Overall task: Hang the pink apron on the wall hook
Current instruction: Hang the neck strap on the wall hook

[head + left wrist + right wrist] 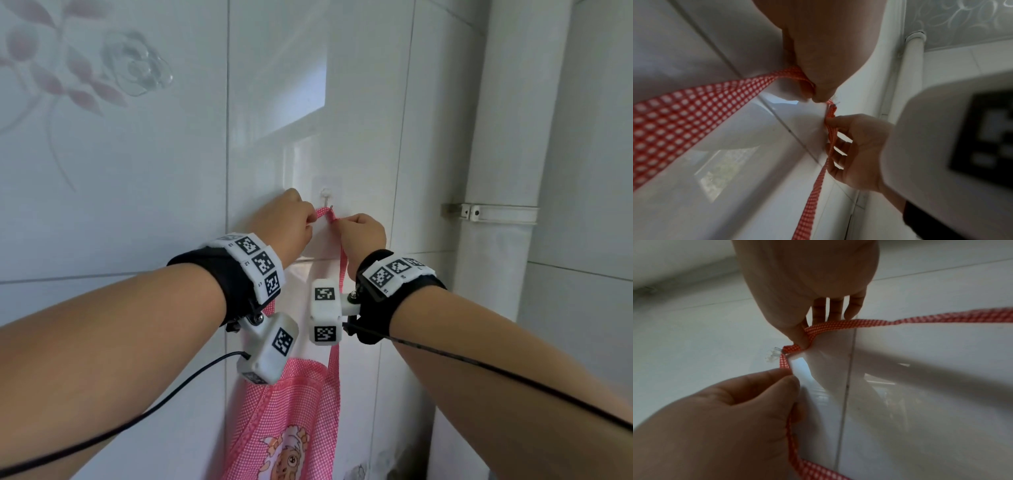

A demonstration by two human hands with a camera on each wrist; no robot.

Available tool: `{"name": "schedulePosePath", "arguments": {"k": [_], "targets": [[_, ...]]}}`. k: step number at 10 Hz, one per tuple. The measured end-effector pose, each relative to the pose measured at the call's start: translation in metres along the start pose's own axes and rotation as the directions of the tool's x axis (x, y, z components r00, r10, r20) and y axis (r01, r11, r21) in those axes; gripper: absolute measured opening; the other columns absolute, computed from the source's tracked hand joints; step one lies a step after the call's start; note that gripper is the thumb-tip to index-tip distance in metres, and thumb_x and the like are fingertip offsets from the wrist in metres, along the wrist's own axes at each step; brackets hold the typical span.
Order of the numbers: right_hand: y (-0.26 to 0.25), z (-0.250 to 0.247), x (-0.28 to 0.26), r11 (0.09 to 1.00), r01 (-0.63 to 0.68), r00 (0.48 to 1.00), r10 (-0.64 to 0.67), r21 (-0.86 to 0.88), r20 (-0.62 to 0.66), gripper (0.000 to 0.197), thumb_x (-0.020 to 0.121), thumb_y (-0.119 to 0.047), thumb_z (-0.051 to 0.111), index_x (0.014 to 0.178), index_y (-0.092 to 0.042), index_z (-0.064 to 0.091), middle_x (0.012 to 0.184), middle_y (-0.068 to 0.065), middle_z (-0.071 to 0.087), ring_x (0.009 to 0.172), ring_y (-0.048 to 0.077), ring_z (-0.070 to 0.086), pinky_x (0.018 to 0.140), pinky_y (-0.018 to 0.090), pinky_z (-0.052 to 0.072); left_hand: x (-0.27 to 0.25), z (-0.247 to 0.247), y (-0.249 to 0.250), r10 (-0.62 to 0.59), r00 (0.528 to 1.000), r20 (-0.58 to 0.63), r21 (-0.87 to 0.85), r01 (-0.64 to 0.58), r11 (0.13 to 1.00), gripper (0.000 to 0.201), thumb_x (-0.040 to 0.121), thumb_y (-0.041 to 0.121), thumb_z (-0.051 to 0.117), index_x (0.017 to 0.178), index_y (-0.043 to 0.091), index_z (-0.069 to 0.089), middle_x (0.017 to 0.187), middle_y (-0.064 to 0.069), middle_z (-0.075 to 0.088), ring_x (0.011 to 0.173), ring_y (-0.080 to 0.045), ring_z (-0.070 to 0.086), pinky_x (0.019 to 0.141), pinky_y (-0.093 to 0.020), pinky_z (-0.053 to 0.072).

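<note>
A small clear wall hook (326, 197) with a metal tip sticks to the white tile. The pink checked apron (298, 411) hangs below my wrists, and its neck strap (322, 214) runs up to the hook. My left hand (310, 217) pinches the strap just left of the hook. My right hand (340, 223) pinches it just right of the hook. In the right wrist view the strap (791, 348) bends tightly at the hook (773, 355), between the left hand (800, 344) and the right hand (789, 374). Whether the strap sits over the tip I cannot tell.
A thick white pipe (507, 154) with a metal bracket (479, 212) runs down the wall at the right. A clear flower-shaped fitting (137, 65) sits high on the left, on the patterned tile. Black cables trail from both wrist cameras.
</note>
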State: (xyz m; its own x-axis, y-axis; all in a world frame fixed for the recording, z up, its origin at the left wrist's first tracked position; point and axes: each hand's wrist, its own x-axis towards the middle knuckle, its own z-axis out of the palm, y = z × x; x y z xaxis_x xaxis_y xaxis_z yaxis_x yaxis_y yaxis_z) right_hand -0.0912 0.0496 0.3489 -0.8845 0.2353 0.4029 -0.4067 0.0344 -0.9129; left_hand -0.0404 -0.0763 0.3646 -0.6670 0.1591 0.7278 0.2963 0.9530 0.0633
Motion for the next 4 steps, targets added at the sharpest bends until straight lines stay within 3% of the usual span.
{"name": "schedulePosePath", "arguments": {"k": [1,2,3,4], "targets": [[0.009,-0.002,-0.014,1.000,0.008,0.996,-0.006,-0.020,0.091,0.018,0.084,-0.011,0.063,0.067,-0.014,0.056,0.062,0.000,0.056,0.052,0.013,0.047,0.040,0.015,0.037,-0.010,0.008,-0.001,0.000,0.999,0.048,-0.023,0.001,1.000,0.027,0.094,0.021,0.052,0.116,0.015,0.066,0.112,-0.007,0.056,0.096,-0.027,0.060,0.076,-0.029,0.040],[0.012,-0.005,-0.030,0.998,0.004,0.981,0.010,-0.070,0.194,0.024,0.085,-0.018,0.067,0.064,-0.016,0.057,0.062,0.003,0.060,0.051,0.010,0.050,0.035,0.011,0.034,-0.022,0.009,-0.002,-0.008,0.995,0.096,-0.080,0.016,0.997,0.020,0.092,0.020,0.055,0.106,0.018,0.069,0.095,-0.001,0.054,0.092,-0.024,0.059,0.075,-0.028,0.039],[0.017,-0.011,-0.048,0.990,0.001,0.964,0.036,-0.141,0.262,0.010,0.088,-0.023,0.066,0.085,-0.014,0.069,0.075,0.002,0.064,0.060,0.009,0.053,0.050,0.017,0.038,-0.040,0.009,-0.006,-0.012,0.992,0.125,-0.090,0.023,0.996,0.014,0.090,0.021,0.058,0.096,0.020,0.071,0.095,0.002,0.051,0.090,-0.022,0.059,0.076,-0.029,0.042],[0.012,-0.017,-0.059,0.990,-0.022,0.975,0.053,-0.142,0.216,0.028,0.090,-0.031,0.064,0.109,-0.010,0.066,0.077,-0.005,0.060,0.066,0.009,0.054,0.056,0.020,0.042,-0.052,-0.001,-0.009,-0.060,0.997,0.041,-0.154,0.065,0.986,0.012,0.087,0.028,0.063,0.092,0.020,0.071,0.108,0.000,0.050,0.091,-0.019,0.056,0.083,-0.033,0.048]]}}
